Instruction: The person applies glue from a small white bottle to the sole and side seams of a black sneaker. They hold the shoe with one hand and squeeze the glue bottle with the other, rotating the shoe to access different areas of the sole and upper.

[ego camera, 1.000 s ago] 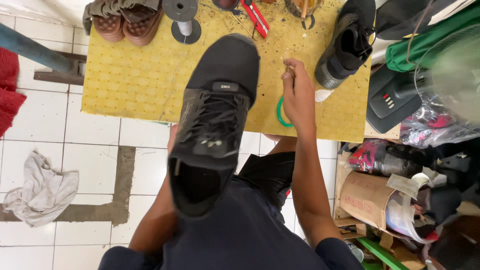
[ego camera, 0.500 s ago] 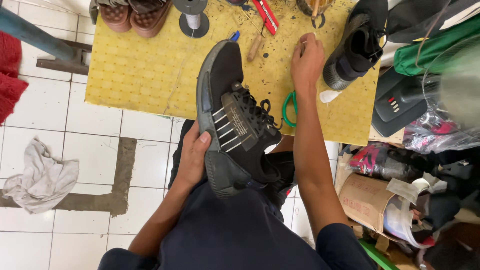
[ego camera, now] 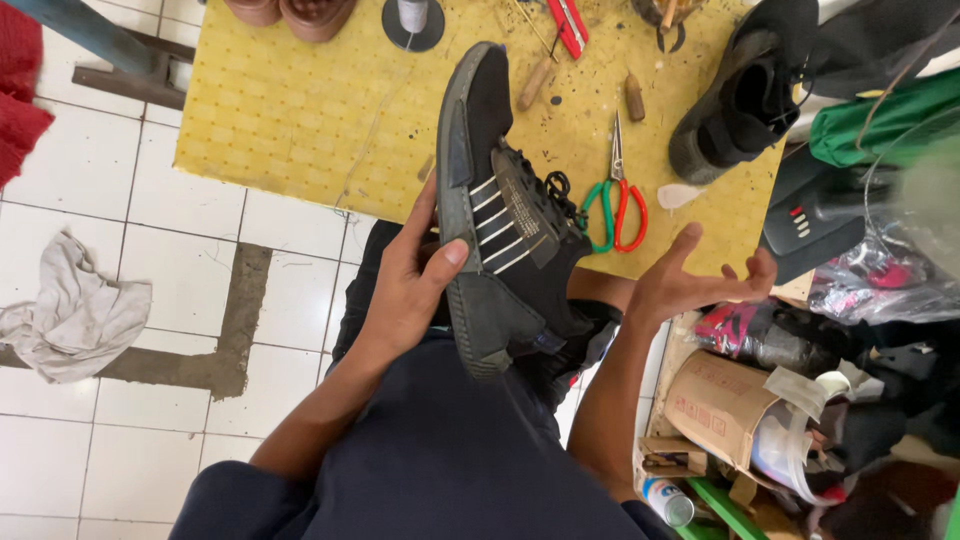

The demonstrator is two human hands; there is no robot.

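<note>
The left hand (ego camera: 405,285) was clamped on a black sneaker (ego camera: 500,215), thumb pressed across the side of the sole and fingers wrapped behind it. The right hand (ego camera: 700,280) hung open and empty just beside the shoe's heel end, palm up, fingers spread, touching nothing.

The sneaker was held up over the person's lap, tipped on its side with the toe pointing away toward the table. It was black all over, with a thick textured dark sole, pale diagonal stripes on its flank, and black laces bunched at the top.

Past the toe lay a yellow perforated tabletop (ego camera: 290,110). On it, near the right hand, rested scissors (ego camera: 615,200) with one green and one red handle loop. Farther back sat a second black shoe (ego camera: 745,100), a spool of thread on a round base (ego camera: 412,20), a red-handled tool (ego camera: 568,22) and two small wooden-handled tools (ego camera: 535,82). On the white tiled floor to the left lay a crumpled grey rag (ego camera: 70,310). To the right stood a cardboard box (ego camera: 720,400) among cluttered bags.
</note>
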